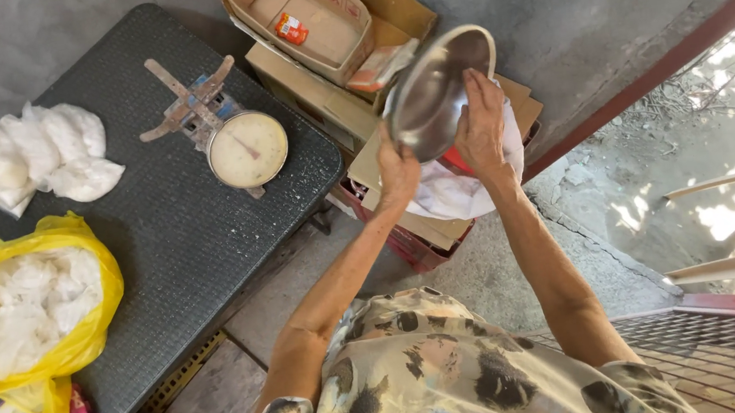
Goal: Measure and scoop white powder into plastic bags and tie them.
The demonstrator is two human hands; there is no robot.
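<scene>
- Overhead, the left hand (397, 172) is gripping the lower rim of a round, shiny metal bowl (437, 92), fingers closed around its edge.
- The right hand (481, 124) is lying flat against the bowl's right side, palm and fingers spread over the rim, pressing rather than clenching.
- The bowl is being held tilted, its hollow facing the person and to the left, its rim running from upper right to lower left between the 2 hands.
- Both hands are touching the bowl; the left one is sitting below it, the right one beside it and slightly higher.
- A white cloth (456, 193) is hanging just under the bowl, draped over flattened brown cardboard (364, 166) stacked on a red plastic crate (407, 243).
- Behind the bowl, an open cardboard box (313, 14) is holding a small orange packet (290, 28).
- To the left, a dark textured counter (172, 225) is carrying a round-dial weighing scale (245, 148), a heap of white plastic bags (34, 153) and a yellow plastic bag (31, 302) filled with white material.
- All of these are standing well apart from the hands.
</scene>
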